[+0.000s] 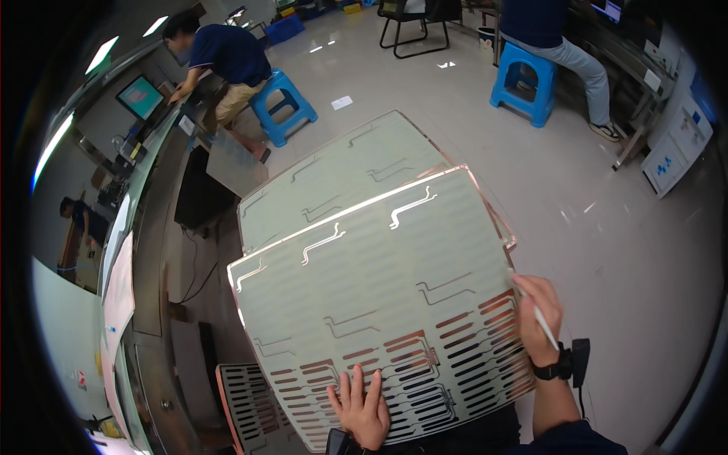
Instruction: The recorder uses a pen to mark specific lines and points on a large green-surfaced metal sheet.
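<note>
The slotted sheet (pixel 379 296) rests under the flat, open left hand (pixel 362 409), while the right hand (pixel 537 318) grips its edge and a white pen (pixel 540 318), its lower corner cut off.

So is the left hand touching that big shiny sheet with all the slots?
Touching. The head view shows the left hand spread flat on the slotted sheet, its fingers lying directly against the lower edge.

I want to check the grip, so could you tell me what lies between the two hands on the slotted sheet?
In the head view, only the slotted sheet itself spans between the left hand and the right hand, which also holds a thin white stick.
</note>
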Motion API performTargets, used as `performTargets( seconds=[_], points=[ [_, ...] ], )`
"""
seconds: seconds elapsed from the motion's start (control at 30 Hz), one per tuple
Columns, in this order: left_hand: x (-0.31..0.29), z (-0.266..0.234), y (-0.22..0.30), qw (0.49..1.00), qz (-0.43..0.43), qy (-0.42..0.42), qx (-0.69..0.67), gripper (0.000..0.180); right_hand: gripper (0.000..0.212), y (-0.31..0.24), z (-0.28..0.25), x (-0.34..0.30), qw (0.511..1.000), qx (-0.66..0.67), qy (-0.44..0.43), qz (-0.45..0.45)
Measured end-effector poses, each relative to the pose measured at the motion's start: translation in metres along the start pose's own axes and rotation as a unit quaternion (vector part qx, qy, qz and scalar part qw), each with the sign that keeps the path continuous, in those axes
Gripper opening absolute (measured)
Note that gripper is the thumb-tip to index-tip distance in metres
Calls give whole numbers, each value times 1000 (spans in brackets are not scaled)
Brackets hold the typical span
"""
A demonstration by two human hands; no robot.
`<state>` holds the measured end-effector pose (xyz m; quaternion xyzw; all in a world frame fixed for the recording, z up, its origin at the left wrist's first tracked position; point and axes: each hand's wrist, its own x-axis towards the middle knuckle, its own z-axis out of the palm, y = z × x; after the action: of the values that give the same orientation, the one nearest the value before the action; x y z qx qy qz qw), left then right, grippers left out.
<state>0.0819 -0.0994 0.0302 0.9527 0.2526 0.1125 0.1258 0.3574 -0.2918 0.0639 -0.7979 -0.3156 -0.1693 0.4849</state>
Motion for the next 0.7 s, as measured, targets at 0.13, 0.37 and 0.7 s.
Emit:
performTargets(
  seconds=[0.13,0.37,0.7],
  points=[
    [0,1,2,1000,-8,7,14,52,22,-5,29,10,998,51,-28,8],
    [0,1,1,1000,-10,-5,19,51,26,5,41,6,998,53,-33,-29],
    [-3,3,0,999,-15,-5,38,48,28,6,41,5,998,33,-41,-44]
  ],
)
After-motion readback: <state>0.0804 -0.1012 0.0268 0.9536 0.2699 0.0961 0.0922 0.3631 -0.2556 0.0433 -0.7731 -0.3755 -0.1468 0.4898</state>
